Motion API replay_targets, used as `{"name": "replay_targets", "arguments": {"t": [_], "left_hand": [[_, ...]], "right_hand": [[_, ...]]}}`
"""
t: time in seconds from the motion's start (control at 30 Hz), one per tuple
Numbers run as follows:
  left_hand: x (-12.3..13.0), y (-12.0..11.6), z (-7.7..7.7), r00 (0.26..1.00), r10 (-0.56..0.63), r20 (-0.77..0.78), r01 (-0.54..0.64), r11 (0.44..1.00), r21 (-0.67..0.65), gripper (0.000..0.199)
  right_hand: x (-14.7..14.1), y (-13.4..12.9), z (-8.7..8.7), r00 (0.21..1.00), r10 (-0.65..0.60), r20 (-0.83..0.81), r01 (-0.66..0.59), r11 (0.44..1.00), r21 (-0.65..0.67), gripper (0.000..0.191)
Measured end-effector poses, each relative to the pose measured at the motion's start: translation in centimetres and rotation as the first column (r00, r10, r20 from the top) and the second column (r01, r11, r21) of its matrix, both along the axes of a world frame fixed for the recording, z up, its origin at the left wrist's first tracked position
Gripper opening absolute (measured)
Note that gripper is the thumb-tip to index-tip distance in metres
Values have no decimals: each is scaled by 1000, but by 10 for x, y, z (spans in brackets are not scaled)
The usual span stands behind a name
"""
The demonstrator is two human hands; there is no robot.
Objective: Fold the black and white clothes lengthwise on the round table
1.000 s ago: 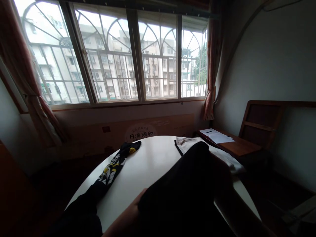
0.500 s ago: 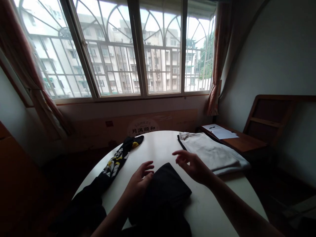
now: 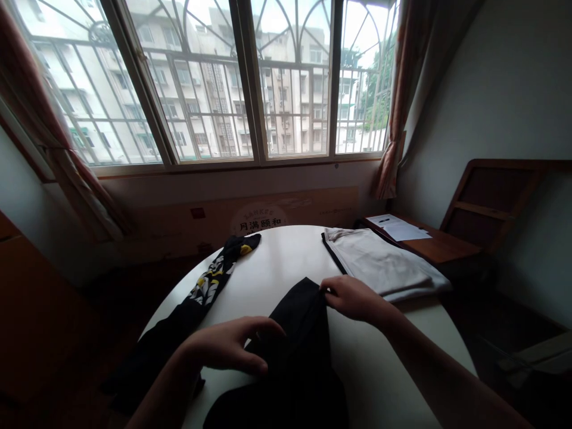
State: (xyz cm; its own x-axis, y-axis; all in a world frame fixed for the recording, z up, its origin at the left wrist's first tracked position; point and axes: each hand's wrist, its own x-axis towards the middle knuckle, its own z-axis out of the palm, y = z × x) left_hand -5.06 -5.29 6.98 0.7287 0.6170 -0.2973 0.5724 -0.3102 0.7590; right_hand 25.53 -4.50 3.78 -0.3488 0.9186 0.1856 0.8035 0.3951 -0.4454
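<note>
A black cloth (image 3: 299,333) lies at the near middle of the round white table (image 3: 277,262), its far end pointed. My right hand (image 3: 348,297) pinches the cloth's right edge near that far tip. Over the cloth's left side is my left hand (image 3: 236,345), thumb and fingers apart, with nothing held between them. Along the table's left edge stretches a black garment (image 3: 210,286) with a white and yellow pattern. Light grey and white folded cloth (image 3: 379,265) rests at the back right, with a black edge showing on its left.
Beyond the table's right side stands a brown wooden surface (image 3: 447,246) with white papers (image 3: 404,231) on it. A printed board (image 3: 308,208) leans below the barred window. Curtains hang at both sides of the window.
My right hand has closed on the black cloth's edge, and that edge has shifted inward. My left hand has moved left and nearer, its fingers spread. The view has tilted down slightly.
</note>
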Motion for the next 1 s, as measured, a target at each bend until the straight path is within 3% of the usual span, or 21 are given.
{"name": "replay_targets", "arguments": {"t": [0.1,0.23,0.33,0.43,0.53,0.63,0.7,0.8,0.9,1.0], "left_hand": [[7,-4,-5,1000,-1,24,-1,996,89,61],[25,-4,-16,996,66,52,-77,965,250,28],[35,2,-27,970,187,157,-219,950,223,17],[39,11,-39,845,393,363,-441,896,56,26],[39,18,-46,591,625,510,-589,766,-256,35],[38,21,-45,348,773,531,-631,612,-477,27],[37,21,-42,231,817,528,-629,540,-560,18],[35,22,-39,152,835,529,-618,498,-608,8],[34,23,-40,150,826,543,-589,516,-622,8],[33,26,-43,164,833,529,-521,528,-670,6]], "right_hand": [[3,7,3,980,-162,-116,170,983,68,22],[4,16,-2,941,-175,-289,198,979,52,25],[4,22,-10,885,-131,-446,171,984,51,25],[6,24,-14,827,-167,-537,315,929,196,22],[8,20,-10,870,-215,-443,370,879,301,21],[7,10,1,924,-186,-333,295,902,315,38],[4,2,7,953,-137,-269,220,926,307,42],[-1,-8,7,992,-72,-102,87,985,151,43],[-6,-12,-4,995,-14,95,22,996,-84,52],[-14,-10,-18,979,-12,204,40,990,-135,59]]}}
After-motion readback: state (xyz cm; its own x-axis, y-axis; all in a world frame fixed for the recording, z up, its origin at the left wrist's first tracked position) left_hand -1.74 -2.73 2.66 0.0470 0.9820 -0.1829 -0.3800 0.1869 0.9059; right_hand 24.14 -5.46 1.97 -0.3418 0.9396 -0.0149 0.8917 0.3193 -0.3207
